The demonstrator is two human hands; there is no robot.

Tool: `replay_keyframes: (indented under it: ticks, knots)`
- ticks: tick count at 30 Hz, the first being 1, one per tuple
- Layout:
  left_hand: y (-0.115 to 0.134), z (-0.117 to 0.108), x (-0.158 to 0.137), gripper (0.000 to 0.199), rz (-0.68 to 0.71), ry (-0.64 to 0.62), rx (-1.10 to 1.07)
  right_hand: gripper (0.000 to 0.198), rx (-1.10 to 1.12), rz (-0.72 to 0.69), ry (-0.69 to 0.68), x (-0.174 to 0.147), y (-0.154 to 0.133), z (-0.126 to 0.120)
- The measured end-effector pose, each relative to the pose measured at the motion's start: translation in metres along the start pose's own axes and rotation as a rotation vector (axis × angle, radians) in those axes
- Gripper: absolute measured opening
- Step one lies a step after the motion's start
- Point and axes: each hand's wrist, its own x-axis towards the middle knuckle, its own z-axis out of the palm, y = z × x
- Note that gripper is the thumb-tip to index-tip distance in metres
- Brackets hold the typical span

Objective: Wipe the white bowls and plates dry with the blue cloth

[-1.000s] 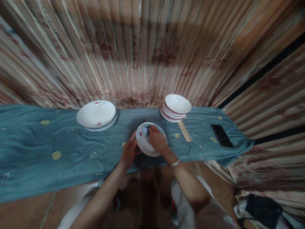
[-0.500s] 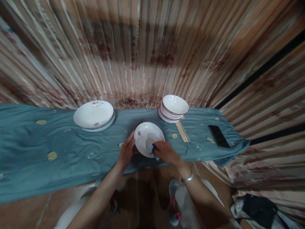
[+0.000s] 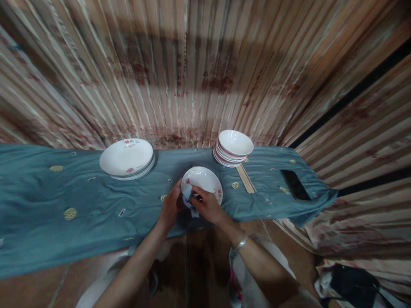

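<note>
Dish (image 3: 205, 177) sits face up near the table's (image 3: 96, 222) front edge, within easy reach. Left hand (image 3: 171, 203) grips its left rim, presumably steadying it; right hand (image 3: 207, 206) pinches cloth (image 3: 186, 192) at the near-left rim. Stacked plates (image 3: 126, 156) and bowls (image 3: 236, 143) stand behind, apart, likely leaving elbow room.

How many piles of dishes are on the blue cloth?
2: a pile of plates at the back left, a pile of bowls at the back, right of the middle. The dish at the left hand isn't piled.
</note>
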Motion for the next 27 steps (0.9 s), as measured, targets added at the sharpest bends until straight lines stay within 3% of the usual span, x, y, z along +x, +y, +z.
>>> replay_keyframes:
  ticks: [7,11,19,27]
  knots:
    - [-0.001,0.0,-0.003,0.063,0.024,-0.027,0.044,0.029,-0.054,-0.07,0.26,0.04,0.0,0.01]
    - [0.001,0.003,-0.005,0.062,0.013,-0.033,0.031,0.022,-0.127,-0.029,0.298,0.053,0.006,0.011]
    - [0.002,0.003,-0.004,0.066,-0.002,-0.016,-0.016,0.017,-0.116,-0.082,0.072,0.018,-0.009,0.006]
    - [-0.001,0.003,-0.002,0.082,0.014,-0.077,-0.071,0.032,-0.119,-0.159,-0.141,-0.016,-0.014,-0.012]
